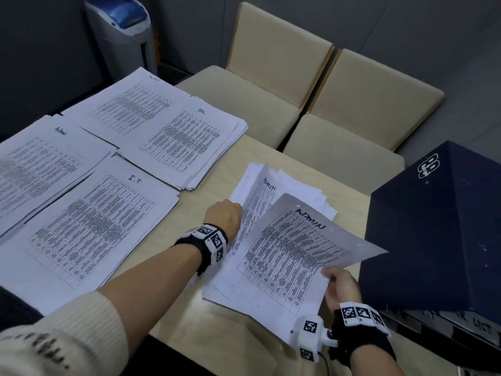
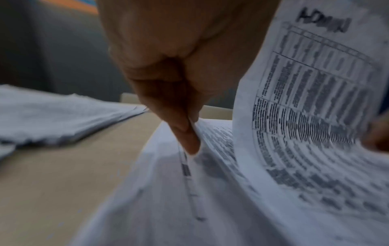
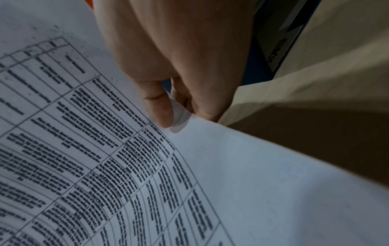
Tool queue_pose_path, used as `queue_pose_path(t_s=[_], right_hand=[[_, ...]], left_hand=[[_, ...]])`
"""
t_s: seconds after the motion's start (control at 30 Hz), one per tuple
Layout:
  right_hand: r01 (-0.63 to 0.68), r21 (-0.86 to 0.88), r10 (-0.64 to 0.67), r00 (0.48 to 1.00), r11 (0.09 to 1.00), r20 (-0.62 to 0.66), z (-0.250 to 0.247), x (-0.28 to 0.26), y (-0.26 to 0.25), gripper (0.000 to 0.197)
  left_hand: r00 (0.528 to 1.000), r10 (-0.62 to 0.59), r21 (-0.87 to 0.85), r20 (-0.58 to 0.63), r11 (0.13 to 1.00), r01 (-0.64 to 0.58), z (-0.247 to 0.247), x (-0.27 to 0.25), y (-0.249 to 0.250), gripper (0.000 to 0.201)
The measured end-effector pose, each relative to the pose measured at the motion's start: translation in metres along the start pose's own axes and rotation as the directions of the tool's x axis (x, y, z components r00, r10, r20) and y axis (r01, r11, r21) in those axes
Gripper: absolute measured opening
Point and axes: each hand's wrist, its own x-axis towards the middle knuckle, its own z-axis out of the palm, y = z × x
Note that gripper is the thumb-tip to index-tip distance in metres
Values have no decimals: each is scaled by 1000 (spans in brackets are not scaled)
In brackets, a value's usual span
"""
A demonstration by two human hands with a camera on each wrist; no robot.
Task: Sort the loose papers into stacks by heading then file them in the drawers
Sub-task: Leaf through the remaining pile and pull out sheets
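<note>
Right hand (image 1: 340, 287) pinches the raised ADMIN sheet (image 1: 292, 256); left hand (image 1: 225, 213) (fingertips hidden) pinches a loose-pile page (image 2: 189, 168).

Two beige chairs (image 1: 311, 85) stand side by side at the far edge of the counter (image 1: 189, 280). A grey bin with blue lid (image 1: 122, 28) stands behind, far left.

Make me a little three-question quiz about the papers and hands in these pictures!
1. True or false: the right hand pinches a sheet headed ADMIN.
2. Which stack lies nearest the left hand? A) the I.T stack B) the HR stack
3. Fill in: the left hand lifts a page of the loose pile headed ____.

Key: 1 true; 2 A; 3 ADMIN.
</note>
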Motion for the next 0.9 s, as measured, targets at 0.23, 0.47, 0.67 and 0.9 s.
queue_pose_path(t_s=[0.23, 0.47, 0.67, 0.9], right_hand=[[46, 46, -45, 998, 998, -33, 4, 0, -16, 15], [68, 213, -101, 984, 975, 148, 11, 4, -30, 25], [78, 171, -106, 980, 982, 166, 22, 4, -28, 11], [55, 42, -58, 996, 998, 64, 3, 12, -22, 23]], left_hand=[[994, 88, -622, -68, 775, -111, -12, 7, -9, 14], [989, 142, -953, 50, 302, 4, -26, -7, -11, 37], [989, -64, -928, 131, 342, 145, 3, -1, -28, 40], [960, -212, -929, 182, 283, 239, 4, 1, -28, 35]])
